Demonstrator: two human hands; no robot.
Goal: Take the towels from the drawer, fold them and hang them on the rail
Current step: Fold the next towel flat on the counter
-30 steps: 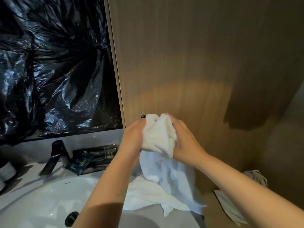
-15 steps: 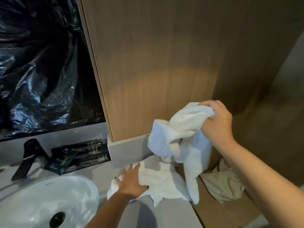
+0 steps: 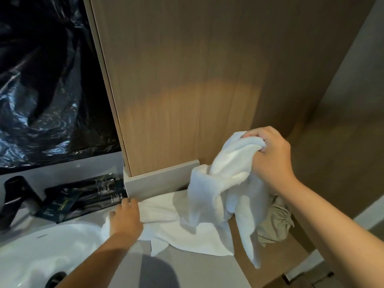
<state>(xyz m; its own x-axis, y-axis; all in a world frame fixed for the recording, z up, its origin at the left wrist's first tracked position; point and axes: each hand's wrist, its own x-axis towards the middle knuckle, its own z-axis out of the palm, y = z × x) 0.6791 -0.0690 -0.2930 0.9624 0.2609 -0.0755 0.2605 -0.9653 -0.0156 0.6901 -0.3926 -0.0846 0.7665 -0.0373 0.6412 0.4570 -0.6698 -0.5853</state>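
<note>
Head view: two hands, two white towels, one beige cloth seen.
Change vs 0.5 s ago: right hand [image 3: 270, 154] and its bunched towel are held much as before; left hand [image 3: 124, 219] has shifted toward the flat towel's left end, by the dark packets [image 3: 83, 196].
Right hand: fingers curled, raised towel [image 3: 224, 183] gripped at its top; tail hangs past the bench [image 3: 187, 271] edge.
Left hand: fingers extended, pressed flat on the flat towel [image 3: 176, 225].
Flat towel: spread on the bench, right of the sink [image 3: 31, 250].
Beige cloth [image 3: 274, 223]: crumpled, lower right, beyond the bench edge.
Count, other: one black faucet [image 3: 14, 196].
</note>
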